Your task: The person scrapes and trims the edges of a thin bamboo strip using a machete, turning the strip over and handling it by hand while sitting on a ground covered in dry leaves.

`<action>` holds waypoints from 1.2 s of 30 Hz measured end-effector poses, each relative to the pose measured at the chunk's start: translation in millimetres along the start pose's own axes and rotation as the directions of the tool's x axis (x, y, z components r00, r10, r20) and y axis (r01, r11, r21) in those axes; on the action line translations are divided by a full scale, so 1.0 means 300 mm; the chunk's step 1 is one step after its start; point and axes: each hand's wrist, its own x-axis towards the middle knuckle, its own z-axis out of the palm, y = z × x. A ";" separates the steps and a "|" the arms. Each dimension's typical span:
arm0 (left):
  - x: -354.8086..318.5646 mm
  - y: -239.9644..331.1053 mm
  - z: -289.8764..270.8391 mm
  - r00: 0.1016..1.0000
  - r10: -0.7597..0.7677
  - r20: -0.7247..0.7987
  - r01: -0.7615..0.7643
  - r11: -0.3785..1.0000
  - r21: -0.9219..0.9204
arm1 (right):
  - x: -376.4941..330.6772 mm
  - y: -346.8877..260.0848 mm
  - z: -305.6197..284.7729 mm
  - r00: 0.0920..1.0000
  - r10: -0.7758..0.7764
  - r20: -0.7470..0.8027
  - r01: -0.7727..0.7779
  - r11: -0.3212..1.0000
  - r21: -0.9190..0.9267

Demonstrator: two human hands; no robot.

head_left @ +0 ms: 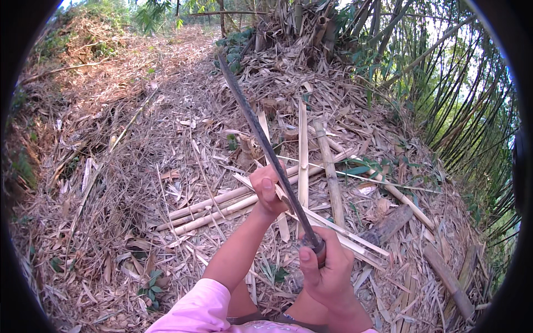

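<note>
Machete (266, 145) is pointing toward eleven o'clock from the right grip (331, 272) grasping it, while the left grip (265, 188) is holding a bamboo strip (284, 197).

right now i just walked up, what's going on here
A person's right hand grip is closed around the handle of a long dark knife, its blade angled up and away to the left. Their left hand grip holds pale split bamboo strips, with the blade crossing over them; whether it touches them is hard to tell. Cut bamboo poles lie on the leaf litter just beyond.
</note>
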 end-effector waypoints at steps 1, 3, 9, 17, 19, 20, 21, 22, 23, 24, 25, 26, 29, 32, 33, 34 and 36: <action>-0.004 -0.007 0.001 1.000 -0.008 0.000 0.008 0.999 -0.034 | -0.001 0.000 -0.001 1.000 -0.006 0.001 0.006 1.000 -0.004; -0.014 -0.024 0.000 1.000 -0.013 -0.010 0.012 0.998 -0.069 | 0.001 -0.004 -0.001 1.000 -0.017 -0.002 0.017 1.000 -0.012; 0.000 0.006 0.007 0.999 -0.023 -0.030 0.021 0.999 -0.047 | 0.000 0.009 0.004 0.999 -0.028 -0.019 0.028 0.999 -0.015; 0.008 0.006 -0.019 0.997 -0.083 -0.002 0.082 0.992 -0.095 | 0.025 0.012 0.014 0.997 -0.070 -0.027 0.069 0.997 -0.022; 0.023 0.049 -0.063 0.999 -0.034 0.038 0.038 0.995 -0.091 | 0.038 0.003 0.010 0.998 -0.058 -0.014 0.058 0.998 -0.017; 0.039 0.054 -0.035 0.998 0.023 -0.051 -0.031 0.983 -0.180 | 0.043 0.004 -0.002 0.999 -0.052 -0.015 0.051 0.998 -0.035; 0.057 0.066 -0.013 0.987 0.070 -0.145 -0.106 0.960 -0.259 | 0.042 0.008 -0.006 0.999 -0.042 -0.019 0.041 0.998 -0.041; 0.077 0.089 -0.017 0.957 0.104 -0.270 -0.157 0.970 -0.183 | 0.040 0.012 -0.005 0.999 -0.033 -0.023 0.032 0.998 -0.048; 0.126 0.138 -0.036 0.911 0.154 -0.382 -0.204 0.975 -0.093 | 0.042 0.010 -0.011 0.999 -0.029 -0.030 0.028 0.999 -0.044; 0.186 0.178 -0.068 0.863 0.247 -0.440 -0.261 0.965 0.029 | 0.042 0.005 -0.008 0.999 -0.033 -0.029 0.032 0.999 -0.038; 0.251 0.210 -0.097 0.805 0.336 -0.488 -0.304 0.941 0.148 | 0.042 0.006 -0.008 0.999 -0.035 -0.031 0.034 0.999 -0.039; 0.314 0.245 -0.137 0.789 0.441 -0.428 -0.398 0.897 0.191 | 0.042 0.010 -0.008 0.999 -0.037 -0.030 0.036 0.999 -0.039; 0.519 0.426 -0.238 0.684 0.728 -0.040 -0.631 0.619 0.468 | 0.053 0.009 0.007 0.998 -0.062 -0.021 0.062 0.998 -0.006; 0.638 0.537 -0.129 0.616 0.677 0.402 -0.777 0.438 0.453 | 0.064 0.016 0.006 0.993 -0.111 -0.044 0.111 0.994 -0.015; 0.631 0.543 -0.092 0.637 0.467 0.613 -0.765 0.484 0.426 | 0.062 0.016 0.002 0.996 -0.076 -0.047 0.075 0.997 -0.032; 0.629 0.549 -0.054 0.591 0.223 0.776 -0.742 0.529 0.413 | 0.065 0.010 -0.006 0.998 -0.041 -0.051 0.039 0.998 -0.050; 0.643 0.582 -0.029 0.493 -0.182 0.851 -0.698 0.501 0.511 | 0.068 0.013 -0.014 0.997 -0.044 -0.057 0.041 0.997 -0.060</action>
